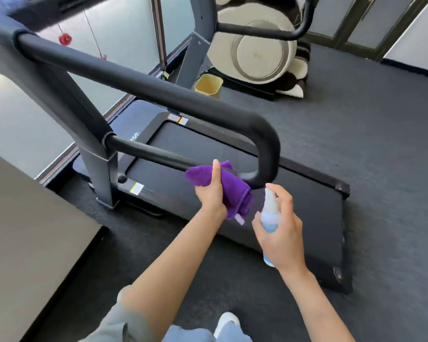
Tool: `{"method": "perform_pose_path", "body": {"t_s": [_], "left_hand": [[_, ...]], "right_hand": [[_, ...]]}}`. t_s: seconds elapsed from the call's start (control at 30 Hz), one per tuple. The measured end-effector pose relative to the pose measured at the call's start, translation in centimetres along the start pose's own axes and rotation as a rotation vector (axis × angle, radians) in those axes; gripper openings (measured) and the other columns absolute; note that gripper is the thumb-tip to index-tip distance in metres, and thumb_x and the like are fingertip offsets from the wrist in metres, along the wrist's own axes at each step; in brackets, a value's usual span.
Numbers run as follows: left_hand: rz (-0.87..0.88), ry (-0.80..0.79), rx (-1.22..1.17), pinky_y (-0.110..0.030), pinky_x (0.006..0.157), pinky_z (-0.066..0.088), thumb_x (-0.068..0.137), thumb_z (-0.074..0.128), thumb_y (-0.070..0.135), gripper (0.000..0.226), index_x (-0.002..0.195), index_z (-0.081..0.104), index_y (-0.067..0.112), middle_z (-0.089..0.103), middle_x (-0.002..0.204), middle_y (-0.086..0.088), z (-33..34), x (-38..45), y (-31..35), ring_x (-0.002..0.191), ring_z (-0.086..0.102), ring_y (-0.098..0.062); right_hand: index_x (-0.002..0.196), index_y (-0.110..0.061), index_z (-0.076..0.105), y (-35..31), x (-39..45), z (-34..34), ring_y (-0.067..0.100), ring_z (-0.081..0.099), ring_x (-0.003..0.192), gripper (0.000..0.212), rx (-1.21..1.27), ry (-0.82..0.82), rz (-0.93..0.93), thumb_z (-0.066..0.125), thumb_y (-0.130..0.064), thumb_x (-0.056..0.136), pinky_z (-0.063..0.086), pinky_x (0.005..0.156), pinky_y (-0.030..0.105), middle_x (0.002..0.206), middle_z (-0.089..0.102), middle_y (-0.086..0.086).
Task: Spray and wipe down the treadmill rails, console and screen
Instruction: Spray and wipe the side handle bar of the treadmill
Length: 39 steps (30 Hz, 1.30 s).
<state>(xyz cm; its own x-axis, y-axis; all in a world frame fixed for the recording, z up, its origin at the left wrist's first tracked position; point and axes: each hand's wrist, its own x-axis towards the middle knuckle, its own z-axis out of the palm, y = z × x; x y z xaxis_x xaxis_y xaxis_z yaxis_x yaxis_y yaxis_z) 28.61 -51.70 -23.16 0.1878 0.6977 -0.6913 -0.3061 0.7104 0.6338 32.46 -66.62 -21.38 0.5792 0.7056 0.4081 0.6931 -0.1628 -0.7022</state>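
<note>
Dark grey carpet covers the floor of this workout room, with frosted panels along the left wall and a dark surface filling the lower left corner. On the carpet lies a black treadmill, its belt deck running away toward the wall. A padded black rail sweeps from upper left to a rounded bend on the right, then doubles back as a lower bar into the upright post.

The left hand grips a folded purple cloth, fingers wrapped round it and thumb pointing up; the cloth is pressed against the lower bar just beside the bend. A small white tag hangs from the cloth's lower edge.

The right hand holds a spray bottle just beside the cloth, fingers curled round its body and the forefinger resting on top of the white nozzle. The bottle is translucent and holds a pale blue liquid; how full it is cannot be told, since the hand covers most of it.

Beyond the treadmill stands a small yellow bin on the floor, its mouth open; its inside is not visible. Behind that is a cream and brown massage chair. A white shoe shows at the bottom edge.
</note>
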Motion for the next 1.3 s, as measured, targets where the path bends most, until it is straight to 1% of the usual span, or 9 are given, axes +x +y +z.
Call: {"method": "perform_pose_path", "body": {"t_s": [0.1,0.23,0.43,0.6,0.8,1.0,1.07,1.17,1.3], "left_hand": [[0.041,0.171,-0.062,-0.043,0.098,0.049,0.069,0.081,0.051,0.079,0.130,0.047,0.013,0.061,0.123,-0.003,-0.6,0.9,2.3,0.106,0.062,-0.024],[0.047,0.259,-0.060,-0.046,0.100,0.046,0.071,0.081,0.046,0.093,0.142,0.031,0.014,0.053,0.133,-0.005,-0.6,2.3,4.6,0.114,0.057,-0.029],[0.013,0.186,-0.042,-0.029,0.061,0.047,0.070,0.083,0.039,0.092,0.140,0.030,0.011,0.056,0.099,-0.002,1.1,0.7,1.5,0.074,0.057,-0.015],[-0.074,0.037,0.009,-0.044,0.091,0.054,0.065,0.085,0.045,0.082,0.129,0.048,0.010,0.066,0.115,-0.011,1.7,-0.5,-2.1,0.099,0.065,-0.027],[-0.015,0.193,-0.122,-0.040,0.086,0.054,0.063,0.087,0.046,0.082,0.127,0.048,0.012,0.065,0.111,-0.004,-0.8,2.5,3.0,0.090,0.065,-0.021],[-0.046,0.293,-0.166,-0.033,0.050,0.045,0.067,0.087,0.026,0.077,0.128,0.041,0.013,0.054,0.089,-0.002,-3.4,6.7,10.7,0.066,0.056,-0.018],[-0.079,0.326,-0.160,-0.038,0.063,0.050,0.067,0.086,0.021,0.076,0.128,0.040,0.014,0.056,0.100,-0.005,-3.6,7.7,11.7,0.070,0.056,-0.021],[-0.116,0.346,-0.168,-0.046,0.088,0.050,0.067,0.086,0.020,0.079,0.130,0.039,0.015,0.053,0.123,-0.009,-4.2,9.2,13.0,0.097,0.058,-0.028],[-0.089,0.444,-0.101,-0.045,0.092,0.047,0.066,0.086,0.026,0.088,0.139,0.038,0.013,0.050,0.134,-0.008,-5.7,11.3,15.9,0.112,0.055,-0.031]], "right_hand": [[0.132,-0.029,0.040,1.4,0.1,-2.1,0.011,0.058,0.100,0.071,0.008,-0.070,-0.005,0.072,0.006,0.079,0.041,0.088,0.011,0.132,0.042,-0.039],[0.132,-0.032,0.039,1.8,1.0,-2.7,0.011,0.057,0.096,0.068,0.040,-0.128,-0.058,0.070,0.002,0.081,0.041,0.082,0.015,0.128,0.037,-0.050],[0.133,-0.031,0.038,1.1,2.6,-1.6,0.011,0.059,0.098,0.064,0.100,-0.163,-0.118,0.067,-0.007,0.082,0.048,0.081,0.019,0.128,0.043,-0.034],[0.135,-0.030,0.037,0.3,3.3,-1.0,0.010,0.062,0.102,0.071,0.122,-0.206,-0.168,0.072,-0.001,0.081,0.057,0.081,0.027,0.137,0.043,-0.027],[0.133,-0.031,0.039,-1.2,4.6,0.8,0.007,0.059,0.097,0.066,0.138,-0.239,-0.193,0.069,-0.004,0.080,0.044,0.083,0.005,0.129,0.048,-0.022],[0.131,-0.036,0.040,-2.8,5.1,3.4,0.006,0.059,0.099,0.067,0.126,-0.216,-0.163,0.071,-0.004,0.082,0.045,0.087,0.009,0.127,0.040,-0.046],[0.132,-0.034,0.041,-3.3,5.5,4.4,0.006,0.059,0.098,0.067,0.112,-0.214,-0.158,0.072,-0.002,0.082,0.049,0.086,0.017,0.128,0.040,-0.045],[0.133,-0.033,0.040,-4.2,6.0,5.8,0.007,0.059,0.100,0.069,0.093,-0.197,-0.145,0.074,-0.001,0.082,0.055,0.084,0.026,0.128,0.039,-0.046],[0.133,-0.033,0.039,-5.3,6.3,7.3,0.008,0.059,0.101,0.071,0.072,-0.177,-0.127,0.075,-0.001,0.081,0.055,0.084,0.023,0.127,0.038,-0.048]]}}
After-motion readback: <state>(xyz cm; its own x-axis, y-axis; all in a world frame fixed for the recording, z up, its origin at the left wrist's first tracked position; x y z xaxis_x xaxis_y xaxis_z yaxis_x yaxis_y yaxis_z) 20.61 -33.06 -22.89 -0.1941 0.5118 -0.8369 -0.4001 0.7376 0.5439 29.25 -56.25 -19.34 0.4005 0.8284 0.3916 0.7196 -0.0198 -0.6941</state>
